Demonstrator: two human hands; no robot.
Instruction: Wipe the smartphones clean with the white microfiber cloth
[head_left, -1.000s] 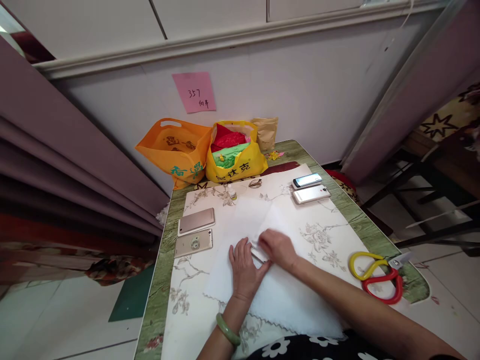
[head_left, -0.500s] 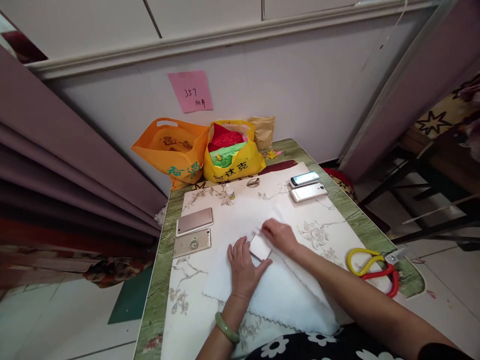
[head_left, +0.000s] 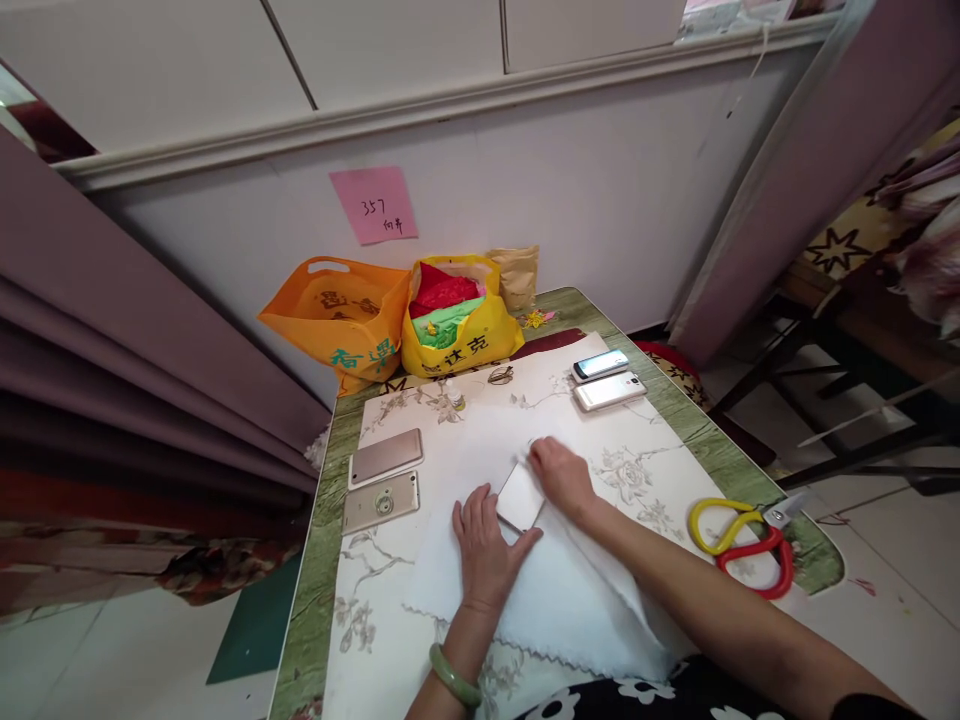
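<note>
Our left hand [head_left: 484, 565] lies open beside a white slab [head_left: 520, 498], mid-desk on white cloth [head_left: 577, 610]; our right hand [head_left: 562, 482] is curled, seemingly pinching that cloth. We judge the work unfinished: slab set down, top bare, cloth uneven. Scissors [head_left: 750, 543] take the desk's near-right corner; beyond, open room reaches two phones [head_left: 611, 391].

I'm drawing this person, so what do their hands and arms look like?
The left hand and right hand wear no gloves. A smooth green bangle circles the left arm near the wrist; the right wrist is bare. Farther up the right arm, a black sleeve shows.
</note>
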